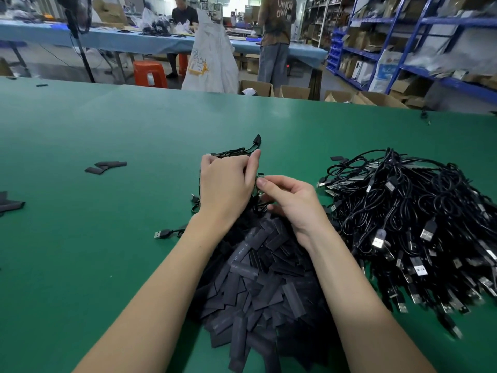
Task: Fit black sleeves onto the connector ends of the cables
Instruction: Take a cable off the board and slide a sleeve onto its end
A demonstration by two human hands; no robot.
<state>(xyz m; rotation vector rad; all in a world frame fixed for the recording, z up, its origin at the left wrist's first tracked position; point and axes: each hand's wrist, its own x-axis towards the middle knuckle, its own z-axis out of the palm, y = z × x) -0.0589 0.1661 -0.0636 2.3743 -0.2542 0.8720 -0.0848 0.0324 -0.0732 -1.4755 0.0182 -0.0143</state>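
A heap of flat black sleeves (258, 286) lies on the green table between my forearms. To the right sits a big tangle of black cables (419, 219) with metal USB plugs. My left hand (226, 184) grips a bunch of black cables (239, 152), whose ends stick out past my fingers. My right hand (290, 200) pinches a small connector end (260, 180) of one cable right beside the left hand. Whether a sleeve is on that end is hidden by my fingers.
Loose sleeves (106, 166) lie to the left, more at the left edge (9, 203). A single USB plug (162, 234) rests by my left forearm. Beyond the table's far edge stand cardboard boxes (293, 91), a white sack (211, 55), two people and blue shelving (403, 44).
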